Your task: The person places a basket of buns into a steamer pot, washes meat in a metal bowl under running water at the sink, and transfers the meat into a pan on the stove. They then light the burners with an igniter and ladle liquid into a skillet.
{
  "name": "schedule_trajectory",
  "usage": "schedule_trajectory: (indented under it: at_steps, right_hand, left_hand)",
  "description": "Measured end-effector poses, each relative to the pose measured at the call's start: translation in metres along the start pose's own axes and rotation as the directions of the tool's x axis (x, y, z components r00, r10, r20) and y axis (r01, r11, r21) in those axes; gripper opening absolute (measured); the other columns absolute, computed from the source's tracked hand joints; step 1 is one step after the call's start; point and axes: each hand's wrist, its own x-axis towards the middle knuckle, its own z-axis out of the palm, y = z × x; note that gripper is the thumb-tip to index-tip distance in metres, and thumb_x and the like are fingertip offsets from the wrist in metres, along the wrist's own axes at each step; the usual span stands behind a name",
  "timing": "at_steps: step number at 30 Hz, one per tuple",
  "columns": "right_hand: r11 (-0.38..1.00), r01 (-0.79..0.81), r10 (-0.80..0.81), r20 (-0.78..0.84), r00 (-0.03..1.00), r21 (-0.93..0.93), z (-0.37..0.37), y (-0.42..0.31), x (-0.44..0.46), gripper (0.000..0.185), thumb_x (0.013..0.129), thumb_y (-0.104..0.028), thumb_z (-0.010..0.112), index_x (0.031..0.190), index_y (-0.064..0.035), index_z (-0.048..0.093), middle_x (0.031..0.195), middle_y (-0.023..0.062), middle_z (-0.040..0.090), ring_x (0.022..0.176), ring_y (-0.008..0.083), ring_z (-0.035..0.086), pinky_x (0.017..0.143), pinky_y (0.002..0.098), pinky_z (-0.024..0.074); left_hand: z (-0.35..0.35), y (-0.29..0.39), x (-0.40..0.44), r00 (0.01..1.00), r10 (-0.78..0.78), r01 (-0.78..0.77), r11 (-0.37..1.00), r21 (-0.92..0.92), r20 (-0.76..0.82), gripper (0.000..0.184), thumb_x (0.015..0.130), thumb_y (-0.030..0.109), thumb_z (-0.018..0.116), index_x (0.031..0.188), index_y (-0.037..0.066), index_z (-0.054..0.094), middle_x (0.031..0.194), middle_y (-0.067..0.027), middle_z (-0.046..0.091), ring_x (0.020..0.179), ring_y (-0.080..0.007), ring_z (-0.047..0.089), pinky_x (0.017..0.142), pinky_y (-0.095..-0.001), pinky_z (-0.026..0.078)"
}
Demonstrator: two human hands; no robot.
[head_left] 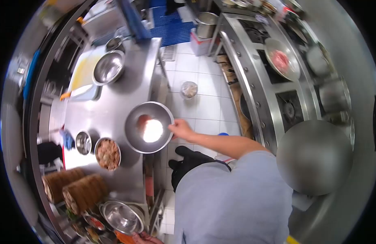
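My right hand point(181, 129) grips the rim of a wide stainless steel mixing bowl point(133, 136), held tilted beside the table's edge. A bright glare and a reddish patch show on its inner surface. At the bottom of the view my left hand point(146, 238) is partly cut off, its fingers closed at the rim of a steel bowl with a loop handle point(122, 218). Near the right-hand bowl, a smaller bowl of raw chopped meat point(108, 154) rests on the steel table point(114, 97). Beside it stands a small metal bowl point(83, 142).
Two brown cylindrical stacks point(86, 193) stand at the lower left. Farther along sit another steel bowl point(109, 68) and an orange-handled knife point(76, 93). Behind runs a stove point(291, 110) with a wok of pink meat point(291, 63). A plastic bag point(188, 90) lies on the tiles.
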Motion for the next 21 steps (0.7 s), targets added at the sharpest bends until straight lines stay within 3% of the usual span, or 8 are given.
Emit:
schedule_trajectory:
  at_steps: [1,3,4,6,10,14,15,21]
  right_hand:
    - [0.999,0.004,-0.003,0.046,0.999,-0.034,-0.016,0.01,0.005,0.026,0.086,-0.019,0.058,0.098,0.004,0.06,0.082,0.0092,0.063,0.067,0.0181,0.065,0.056,0.0321,0.0591]
    - [0.994,-0.048,0.063,0.169,0.984,-0.094,-0.065,0.016,0.01,0.027,0.085,-0.022,0.059,0.101,0.0,0.062,0.086,0.0082,0.063,0.069,0.0166,0.063,0.059,0.0325,0.0553]
    - [0.965,-0.039,0.084,0.164,0.983,-0.261,-0.084,0.001,0.008,0.027,0.085,-0.027,0.059,0.098,-0.0031,0.063,0.083,0.0052,0.062,0.068,0.014,0.059,0.058,0.0304,0.0509]
    - [0.916,-0.109,0.182,0.157,0.971,-0.386,-0.124,-0.001,0.02,0.023,0.085,-0.026,0.057,0.094,-0.0066,0.064,0.077,-0.0003,0.059,0.064,0.0098,0.052,0.054,0.0253,0.0417]
    - [0.799,-0.177,0.324,0.163,0.932,-0.575,-0.179,0.024,0.073,0.026,0.088,-0.036,0.057,0.081,-0.0112,0.05,0.067,-0.0036,0.044,0.053,0.0089,0.04,0.047,0.0271,0.0325]
    - [0.841,0.006,0.245,0.39,0.888,-0.542,-0.254,0.098,0.128,0.021,0.089,-0.029,0.059,0.095,-0.0097,0.053,0.075,0.0008,0.05,0.063,0.0146,0.051,0.062,0.0361,0.0509]
    - [0.883,-0.305,0.428,0.346,0.835,-0.356,-0.23,0.084,0.112,0.022,0.092,-0.028,0.054,0.101,-0.008,0.055,0.087,0.0017,0.049,0.08,0.0144,0.048,0.07,0.0322,0.0487]
    - [0.809,-0.353,0.527,0.313,0.79,-0.47,-0.163,0.086,0.104,0.027,0.088,-0.029,0.054,0.105,-0.0093,0.058,0.1,0.0065,0.058,0.09,0.0195,0.056,0.079,0.0384,0.0494]
  left_hand:
    - [-0.013,-0.006,-0.001,0.998,-0.01,0.009,1.0,-0.009,-0.058,0.027,0.09,0.016,0.049,0.106,-0.003,0.06,0.114,-0.022,0.059,0.1,-0.029,0.058,0.085,-0.04,0.045]
    - [-0.056,-0.025,-0.005,0.875,0.475,-0.436,0.692,0.575,0.092,0.03,0.093,0.021,0.049,0.109,-0.002,0.059,0.112,-0.022,0.059,0.1,-0.0341,0.058,0.085,-0.042,0.045]
    - [-0.065,-0.026,-0.014,0.95,0.268,-0.229,0.947,0.224,-0.161,0.024,0.091,0.017,0.053,0.106,-0.002,0.057,0.107,-0.0149,0.057,0.098,-0.0245,0.055,0.083,-0.0347,0.045]
    - [-0.091,-0.034,-0.033,0.909,-0.018,-0.115,0.949,-0.294,-0.416,0.02,0.088,0.013,0.061,0.103,0.001,0.054,0.102,-0.0066,0.056,0.096,-0.0131,0.052,0.081,-0.0269,0.041]
    - [-0.132,-0.027,-0.062,0.824,-0.068,-0.182,0.908,-0.377,-0.562,0.011,0.086,0.008,0.063,0.084,0.009,0.052,0.072,0.0055,0.048,0.06,-0.0026,0.042,0.053,-0.0191,0.033]
    - [-0.181,-0.035,-0.095,0.768,-0.063,-0.286,0.856,-0.43,-0.638,0.016,0.087,0.009,0.062,0.076,0.011,0.049,0.068,0.0073,0.043,0.055,-0.0025,0.039,0.052,-0.0191,0.033]
    - [-0.195,-0.045,-0.105,0.758,-0.037,-0.323,0.846,-0.424,-0.651,0.014,0.087,0.01,0.061,0.077,0.01,0.051,0.07,0.0064,0.046,0.058,-0.0029,0.043,0.055,-0.0191,0.036]
    - [-0.252,-0.081,-0.107,0.482,-0.036,-0.537,0.777,-0.328,-0.876,0.016,0.092,0.011,0.056,0.098,-0.004,0.059,0.095,-0.01,0.064,0.091,-0.018,0.062,0.088,-0.0317,0.051]
